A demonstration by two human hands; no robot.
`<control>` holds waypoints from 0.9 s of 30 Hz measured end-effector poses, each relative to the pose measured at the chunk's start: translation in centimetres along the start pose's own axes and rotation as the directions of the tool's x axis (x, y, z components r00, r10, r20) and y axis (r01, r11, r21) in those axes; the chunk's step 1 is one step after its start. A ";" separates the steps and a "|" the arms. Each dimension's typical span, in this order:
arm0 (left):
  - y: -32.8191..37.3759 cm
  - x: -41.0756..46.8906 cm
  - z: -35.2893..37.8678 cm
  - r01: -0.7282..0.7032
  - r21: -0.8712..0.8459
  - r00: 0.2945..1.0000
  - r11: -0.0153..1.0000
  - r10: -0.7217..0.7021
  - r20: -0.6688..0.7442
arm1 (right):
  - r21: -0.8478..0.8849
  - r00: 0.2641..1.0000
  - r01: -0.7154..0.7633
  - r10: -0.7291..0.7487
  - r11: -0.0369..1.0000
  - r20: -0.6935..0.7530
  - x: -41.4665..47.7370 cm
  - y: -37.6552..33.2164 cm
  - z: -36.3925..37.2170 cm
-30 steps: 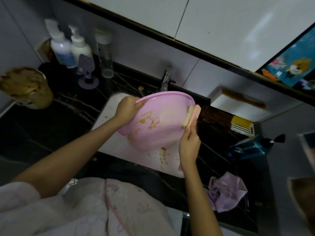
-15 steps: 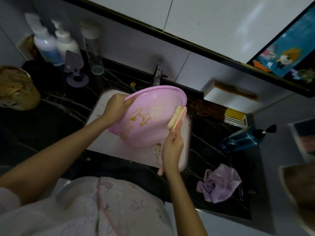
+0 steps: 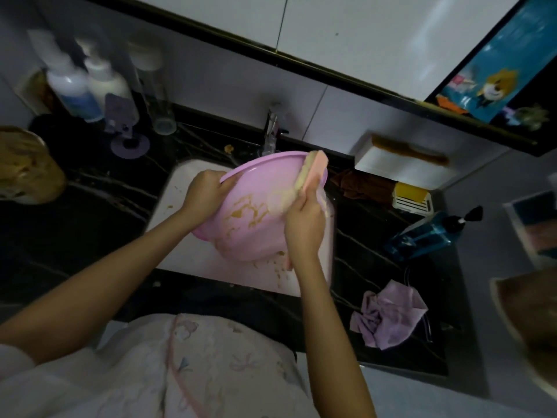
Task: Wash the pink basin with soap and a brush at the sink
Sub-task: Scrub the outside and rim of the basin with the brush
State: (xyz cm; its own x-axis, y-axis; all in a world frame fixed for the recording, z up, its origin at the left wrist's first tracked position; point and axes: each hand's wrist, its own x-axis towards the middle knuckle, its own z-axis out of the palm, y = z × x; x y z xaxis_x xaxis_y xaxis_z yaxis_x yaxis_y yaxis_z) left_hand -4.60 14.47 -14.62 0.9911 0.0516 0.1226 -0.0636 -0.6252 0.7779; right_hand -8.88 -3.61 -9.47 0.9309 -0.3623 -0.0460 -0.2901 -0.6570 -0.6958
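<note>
The pink basin (image 3: 256,233) is tilted over the white sink (image 3: 180,254), its inside smeared with brown stains. My left hand (image 3: 205,191) grips its left rim. My right hand (image 3: 304,224) holds a pink brush (image 3: 313,173) with pale bristles, and the brush head lies against the basin's upper right rim. A pale foamy patch sits on the basin wall just left of my right hand. The tap (image 3: 269,131) stands behind the basin.
The black marble counter (image 3: 90,206) surrounds the sink. Pump bottles (image 3: 81,92) and a clear bottle (image 3: 153,95) stand at back left. A blue pump bottle (image 3: 428,233) lies at right, a lilac cloth (image 3: 388,315) at front right, and a brown cloth (image 3: 364,185) with a white box (image 3: 401,164) at back right.
My right hand has pushed the brush up from the basin's inner wall to its upper right rim. My left hand keeps its grip on the left rim.
</note>
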 end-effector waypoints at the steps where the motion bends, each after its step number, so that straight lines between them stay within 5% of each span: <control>1: 0.0 -0.2 0.1 -0.012 0.003 1.000 1.000 0.012 0.003 | -0.055 0.999 -0.051 0.050 0.997 -0.011 1.0 0.2 -0.6; 3: -0.2 -0.5 0.0 -0.010 -0.005 1.000 1.000 0.010 -0.011 | -0.158 0.998 -0.042 0.047 0.987 0.028 0.8 0.0 -1.2; 7: -1.1 0.0 -0.8 0.041 -0.052 0.998 0.998 -0.043 -0.034 | -0.309 0.887 0.405 -0.286 0.861 0.363 -4.0 -0.6 -1.6; 9: -1.4 0.0 -1.0 0.046 -0.060 0.998 0.997 -0.049 -0.037 | -0.260 0.852 0.456 -0.333 0.851 0.404 -3.0 0.7 -2.9; 12: -1.2 -0.5 -1.0 0.056 -0.072 0.997 0.996 -0.059 -0.042 | 0.264 0.941 0.193 -0.255 0.945 0.223 -0.7 3.9 -5.1; 15: -1.0 -0.6 -1.0 0.063 -0.071 0.997 0.995 -0.066 -0.039 | 0.527 0.990 -0.139 0.127 0.839 0.058 0.1 7.2 -4.7; 18: -1.0 -0.6 -1.0 0.065 -0.062 0.997 0.996 -0.067 -0.027 | 0.538 0.838 -0.540 0.475 0.647 0.270 0.2 9.3 -1.6; 21: -0.8 -0.5 -1.0 0.076 -0.057 0.997 0.996 -0.077 -0.019 | 0.500 0.744 -0.664 0.560 0.556 0.365 0.1 9.8 0.7; 24: -0.6 -0.8 -0.8 0.072 -0.027 0.997 0.997 -0.072 -0.019 | 0.564 0.863 -0.492 0.455 0.663 0.217 0.6 9.0 0.1; 27: -0.3 -1.1 -0.4 0.065 0.010 0.998 0.998 -0.065 -0.018 | 0.378 0.995 -0.076 0.048 0.923 0.082 0.0 6.6 -1.9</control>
State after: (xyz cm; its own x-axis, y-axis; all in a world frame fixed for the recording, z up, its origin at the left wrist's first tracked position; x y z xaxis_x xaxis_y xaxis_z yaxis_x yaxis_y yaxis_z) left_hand -5.74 14.88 -14.73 0.9909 0.1062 0.0832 0.0019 -0.6280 0.7782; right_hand -11.19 -9.19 -12.69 0.9311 -0.3375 -0.1381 -0.2541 -0.3289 -0.9095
